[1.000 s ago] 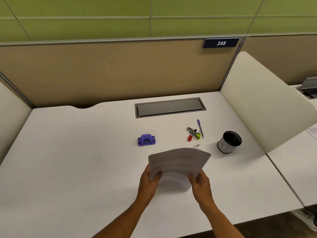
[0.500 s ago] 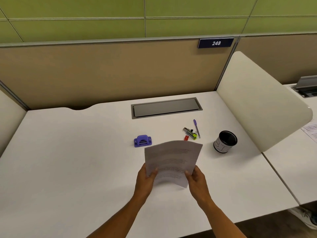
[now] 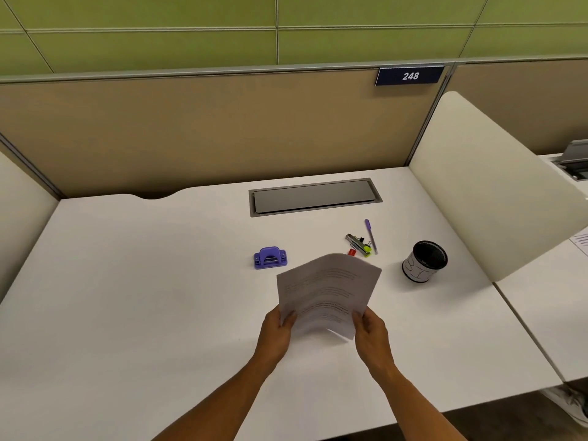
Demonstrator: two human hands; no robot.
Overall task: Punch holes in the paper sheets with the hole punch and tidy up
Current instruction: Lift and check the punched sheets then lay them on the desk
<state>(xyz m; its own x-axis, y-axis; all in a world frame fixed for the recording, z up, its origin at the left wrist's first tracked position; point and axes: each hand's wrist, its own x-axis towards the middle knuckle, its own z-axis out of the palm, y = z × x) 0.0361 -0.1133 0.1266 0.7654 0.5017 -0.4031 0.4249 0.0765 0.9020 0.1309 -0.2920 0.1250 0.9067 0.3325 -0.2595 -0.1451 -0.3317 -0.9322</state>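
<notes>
I hold a thin stack of printed paper sheets upright above the white desk, its top curling away from me. My left hand grips the stack's lower left edge and my right hand grips its lower right edge. A purple hole punch sits on the desk just beyond and left of the sheets, apart from both hands.
Right of the sheets lie a small stapler, a purple pen, a red cap and binder clips. A black mesh cup stands further right. A grey cable hatch is at the back, with cream dividers beside the desk.
The sheets have been turned from a wide, flat hold to a more upright, narrower one and now cover the paper clips. Both hands stayed on the lower edge.
</notes>
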